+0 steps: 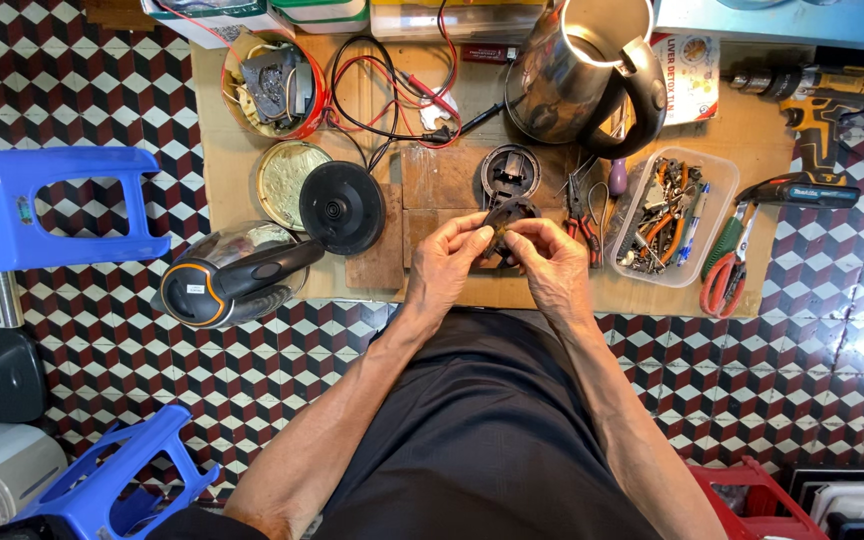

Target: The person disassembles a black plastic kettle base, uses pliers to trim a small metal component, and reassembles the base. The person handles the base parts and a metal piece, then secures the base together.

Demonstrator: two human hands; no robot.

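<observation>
- The left hand [449,262] and right hand [549,262] meet over the near edge of a low board [752,130] on the tiled floor, both closed around one small dark part [505,216].
- The left fingers are curled, thumb and forefinger pinching the part's left side. The right fingers pinch its right side in the same way. Neither hand is spread open.
- The part sits between the fingertips, lifted just clear of the board, directly in front of the round black housing [509,172] that lies behind it.
- It looks like a hard plastic and metal piece: light and stiff, probably with thin tabs or contacts that could bend or snap. Much of it is hidden by the fingers, so its exact shape cannot be told.
- By that judgement, the rim or outer edges are the safe place to grip, as both hands do, keeping pressure off any thin metal inside.
- A steel kettle [572,75] stands behind on the right, lid open.
- A glass kettle [237,272] with a black and orange handle lies on its side to the left, touching a black base disc [341,206].
- A clear tub [669,215] of small tools sits just right of the hands; red pliers [724,275] lie beyond it.
- Red and black leads [402,90] trail across the back of the board.
</observation>
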